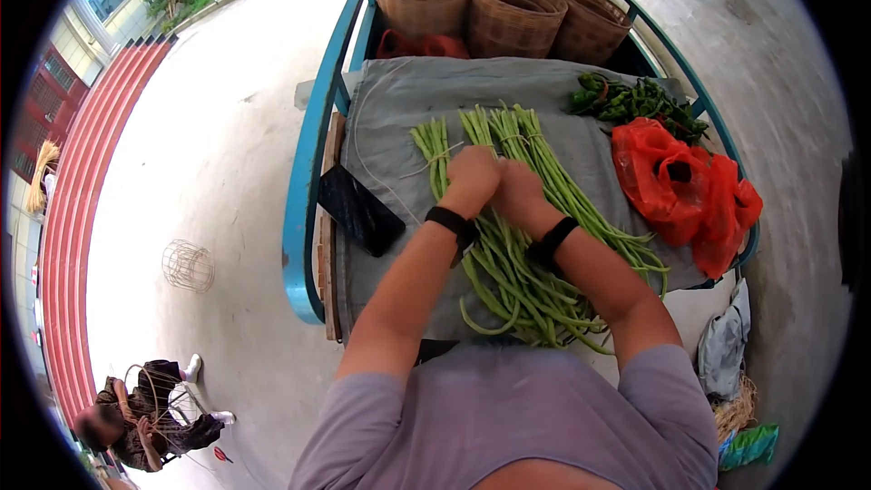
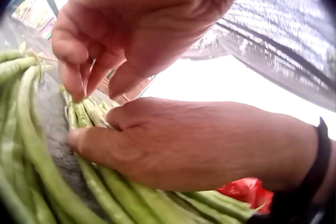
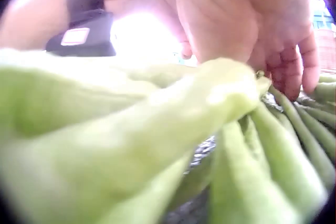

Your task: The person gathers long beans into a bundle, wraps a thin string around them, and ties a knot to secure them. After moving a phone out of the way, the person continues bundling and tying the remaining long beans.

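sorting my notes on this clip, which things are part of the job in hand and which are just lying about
In hand: long beans, left hand, right hand, grey cloth.
Lying about: green peppers, red bags, baskets, black flat device.

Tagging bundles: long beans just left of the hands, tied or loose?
Tied: a pale string wraps the bean bundle near its top end.

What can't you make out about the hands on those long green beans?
Head view: fingertips, hidden under the left hand and right hand on the long green beans.
Left wrist view: whether the left hand pinches anything; blurred.
Right wrist view: the grip, blocked by blurred beans at the lens.
Head view: the red plastic bags' contents, hidden by the plastic.
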The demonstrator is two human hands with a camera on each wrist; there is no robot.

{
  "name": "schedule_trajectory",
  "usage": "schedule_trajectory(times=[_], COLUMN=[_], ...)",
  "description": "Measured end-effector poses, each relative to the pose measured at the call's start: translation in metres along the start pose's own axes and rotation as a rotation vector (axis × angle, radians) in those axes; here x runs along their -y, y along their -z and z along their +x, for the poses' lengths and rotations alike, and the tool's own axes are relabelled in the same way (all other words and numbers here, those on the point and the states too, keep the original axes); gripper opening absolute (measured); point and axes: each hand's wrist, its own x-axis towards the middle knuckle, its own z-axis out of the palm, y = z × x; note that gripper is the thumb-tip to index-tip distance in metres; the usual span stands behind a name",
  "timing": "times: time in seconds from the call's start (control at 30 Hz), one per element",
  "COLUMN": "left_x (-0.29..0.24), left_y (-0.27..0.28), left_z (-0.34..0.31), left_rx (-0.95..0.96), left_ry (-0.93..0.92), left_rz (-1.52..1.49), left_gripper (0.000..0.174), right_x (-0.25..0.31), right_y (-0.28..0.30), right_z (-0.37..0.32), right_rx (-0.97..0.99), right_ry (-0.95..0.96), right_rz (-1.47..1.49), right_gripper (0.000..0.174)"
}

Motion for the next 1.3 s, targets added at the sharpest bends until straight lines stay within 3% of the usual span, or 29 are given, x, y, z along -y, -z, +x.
schedule_trajectory(times=[0.03, 0.13, 0.23, 0.43, 0.53, 0.63, 0.73, 0.83, 0.93, 1.03, 1.13, 1.23, 1.3], left_x=[0.000, 0.019, 0.034, 0.052, 0.048, 0.063, 0.059, 0.070, 0.068, 0.065, 0.071, 0.071, 0.060], left_y=[0.009, -0.002, 0.001, -0.031, -0.019, -0.020, 0.006, 0.012, 0.005, -0.004, -0.023, -0.029, -0.033], left_z=[-0.004, -0.009, -0.006, -0.005, -0.007, -0.005, -0.012, -0.004, -0.004, -0.009, -0.003, -0.004, -0.010], left_rx=[-0.001, -0.384, -0.127, -0.296, -0.226, -0.287, -0.287, 0.086, 0.223, 0.355, 0.269, 0.011, -0.162], left_ry=[0.069, 0.212, 0.309, 0.280, 0.371, 0.325, 0.312, 0.290, 0.389, 0.242, 0.312, 0.359, 0.436], left_rz=[-0.035, 0.057, 0.045, 0.054, -0.105, -0.351, -0.727, -1.604, -2.164, -2.454, -2.412, -1.678, -1.608], left_gripper=[0.017, 0.028, 0.040, 0.061, 0.064, 0.057, 0.045, 0.038, 0.034, 0.030, 0.028, 0.027, 0.032], right_x=[0.000, 0.012, 0.007, 0.009, 0.007, 0.010, 0.005, 0.009, 0.006, 0.021, 0.029, 0.039, 0.041], right_y=[0.003, 0.053, 0.029, -0.021, -0.024, -0.002, 0.011, 0.048, 0.051, 0.039, 0.007, 0.001, -0.001], right_z=[0.000, 0.006, 0.015, 0.037, 0.035, 0.028, 0.012, -0.005, -0.014, -0.034, -0.037, -0.035, -0.035], right_rx=[-0.005, 0.376, -0.186, 0.172, 0.158, 0.287, 0.277, 0.523, 0.741, 0.603, 0.194, 0.152, 0.194], right_ry=[-0.001, -0.143, 0.119, 0.112, 0.138, 0.035, -0.023, -0.187, -0.079, 0.088, 0.041, -0.085, -0.117], right_rz=[-0.001, -0.030, 0.068, 0.297, 0.472, 0.571, 0.887, 1.203, 1.232, 1.264, 1.121, 0.827, 0.741], right_gripper=[0.034, 0.033, 0.032, 0.027, 0.035, 0.048, 0.073, 0.083, 0.085, 0.086, 0.082, 0.081, 0.079])
